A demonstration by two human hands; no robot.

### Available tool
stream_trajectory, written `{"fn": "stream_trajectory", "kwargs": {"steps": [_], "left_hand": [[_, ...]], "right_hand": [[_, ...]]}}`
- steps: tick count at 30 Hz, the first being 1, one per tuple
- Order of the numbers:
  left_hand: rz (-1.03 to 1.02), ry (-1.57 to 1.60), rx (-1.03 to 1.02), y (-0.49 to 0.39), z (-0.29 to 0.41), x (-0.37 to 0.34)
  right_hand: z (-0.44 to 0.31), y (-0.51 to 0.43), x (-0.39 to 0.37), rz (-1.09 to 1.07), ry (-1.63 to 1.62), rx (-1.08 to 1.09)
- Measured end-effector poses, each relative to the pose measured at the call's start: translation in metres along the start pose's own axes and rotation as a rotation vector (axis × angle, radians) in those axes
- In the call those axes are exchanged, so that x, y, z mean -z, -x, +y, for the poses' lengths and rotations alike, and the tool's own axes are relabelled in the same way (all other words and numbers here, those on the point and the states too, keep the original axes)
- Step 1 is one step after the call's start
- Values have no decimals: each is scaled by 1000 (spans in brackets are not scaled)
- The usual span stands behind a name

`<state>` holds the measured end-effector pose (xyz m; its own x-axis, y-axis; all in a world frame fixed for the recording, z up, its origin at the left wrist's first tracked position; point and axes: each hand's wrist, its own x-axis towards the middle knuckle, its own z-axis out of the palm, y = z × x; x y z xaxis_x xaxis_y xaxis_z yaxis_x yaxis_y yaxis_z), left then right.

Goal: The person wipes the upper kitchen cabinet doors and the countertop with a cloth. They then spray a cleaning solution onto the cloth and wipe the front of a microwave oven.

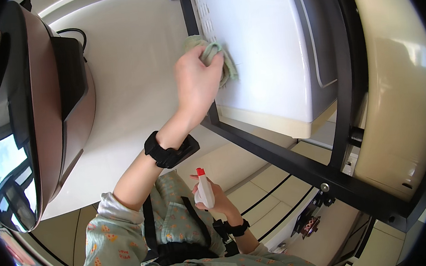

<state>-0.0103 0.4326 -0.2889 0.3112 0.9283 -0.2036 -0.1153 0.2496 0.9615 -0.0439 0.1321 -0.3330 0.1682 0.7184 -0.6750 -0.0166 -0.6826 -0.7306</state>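
Observation:
A folded pale green cloth (226, 65) is bunched in my left hand (195, 81), pinched between thumb and fingers. It rests against the vented side of a white box-shaped appliance (263, 52), probably a microwave oven, next to an upright of a black metal rack (274, 142). Lower down, close to my body, my right hand (218, 199) grips a spray bottle by its neck. Only the bottle's white trigger head with a red nozzle (203, 187) shows clearly; its body is hidden.
At left stands a pink and black countertop cooker (49, 109) with a cord behind it. The white countertop (129, 83) runs between cooker and rack. A cream appliance (394, 117) sits beyond the rack's bars at right. Beige floor tiles (264, 193) show below.

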Motion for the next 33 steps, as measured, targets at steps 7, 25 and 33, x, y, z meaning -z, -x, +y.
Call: {"fn": "stream_trajectory", "kwargs": {"steps": [7, 25, 33], "left_hand": [[30, -237, -116, -42, -20, -1], [-203, -153, -501, 0, 28, -6], [-139, -47, -596, 6, 18, -12]], "right_hand": [[0, -2, 0, 16, 2, -22], [-1, -11, 2, -36, 94, 15], [-4, -13, 3, -37, 85, 79]]}}
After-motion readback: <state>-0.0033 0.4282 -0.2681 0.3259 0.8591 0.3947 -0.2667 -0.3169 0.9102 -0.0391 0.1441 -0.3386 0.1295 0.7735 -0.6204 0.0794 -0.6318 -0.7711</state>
